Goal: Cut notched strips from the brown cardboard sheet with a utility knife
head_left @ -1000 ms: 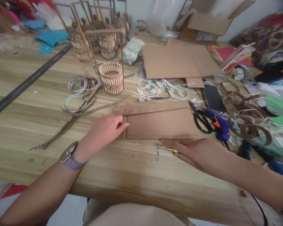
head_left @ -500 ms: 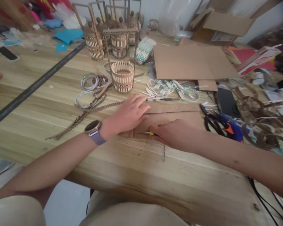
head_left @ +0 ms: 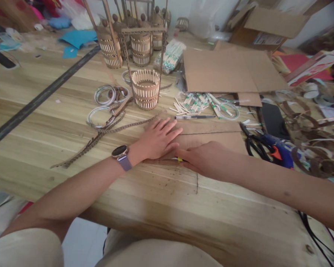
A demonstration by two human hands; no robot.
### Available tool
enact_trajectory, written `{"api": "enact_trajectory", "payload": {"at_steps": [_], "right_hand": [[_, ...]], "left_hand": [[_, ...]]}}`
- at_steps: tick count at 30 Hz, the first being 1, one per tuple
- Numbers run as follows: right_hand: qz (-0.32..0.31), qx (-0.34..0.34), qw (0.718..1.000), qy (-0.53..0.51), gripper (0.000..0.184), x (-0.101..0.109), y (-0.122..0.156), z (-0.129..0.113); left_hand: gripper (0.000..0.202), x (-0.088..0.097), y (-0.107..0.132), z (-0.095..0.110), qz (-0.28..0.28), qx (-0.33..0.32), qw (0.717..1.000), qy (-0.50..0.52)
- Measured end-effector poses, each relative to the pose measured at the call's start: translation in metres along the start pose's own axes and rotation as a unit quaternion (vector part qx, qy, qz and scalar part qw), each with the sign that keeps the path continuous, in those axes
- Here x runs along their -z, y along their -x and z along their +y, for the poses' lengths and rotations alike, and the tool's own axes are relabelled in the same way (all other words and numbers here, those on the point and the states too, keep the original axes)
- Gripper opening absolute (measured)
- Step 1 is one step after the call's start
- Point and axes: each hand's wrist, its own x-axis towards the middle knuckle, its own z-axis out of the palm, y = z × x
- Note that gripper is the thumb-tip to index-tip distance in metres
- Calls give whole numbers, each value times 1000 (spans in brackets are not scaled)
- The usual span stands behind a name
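Note:
A flat piece of brown cardboard (head_left: 211, 138) with a dark line across it lies on the wooden table. My left hand (head_left: 159, 140), fingers spread, presses flat on its left part. My right hand (head_left: 204, 158) is closed around a utility knife (head_left: 180, 159); only a bit of yellow and the thin blade show, the rest is inside my fist. The blade points left along the cardboard's near edge, close to my left thumb. Beyond the cardboard lies a pen (head_left: 195, 117).
A small basket of light sticks (head_left: 146, 89) with a tall handle stands beyond my hands, with several lidded ones behind. Pliers (head_left: 254, 144) and a blue glue gun (head_left: 281, 150) lie to the right. Cardboard strips (head_left: 100, 133) and tape rolls (head_left: 104, 95) lie left; a cardboard sheet (head_left: 225, 70) lies behind.
My left hand has flattened, its fingers spreading on the cardboard, and its wrist has moved slightly right. My right hand keeps its hold on the knife. The view has shifted slightly.

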Motion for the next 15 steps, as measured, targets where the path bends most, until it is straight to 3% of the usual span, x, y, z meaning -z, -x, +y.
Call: {"api": "enact_trajectory", "payload": {"at_steps": [9,15], "right_hand": [[-20,8,1000,22,21,12,-1,-4],[12,8,999,43,26,29,-4,-14]], "left_hand": [[58,-2,-1,1,0,4,1000,8],[57,-5,0,-1,8,1,1000,9]]}}
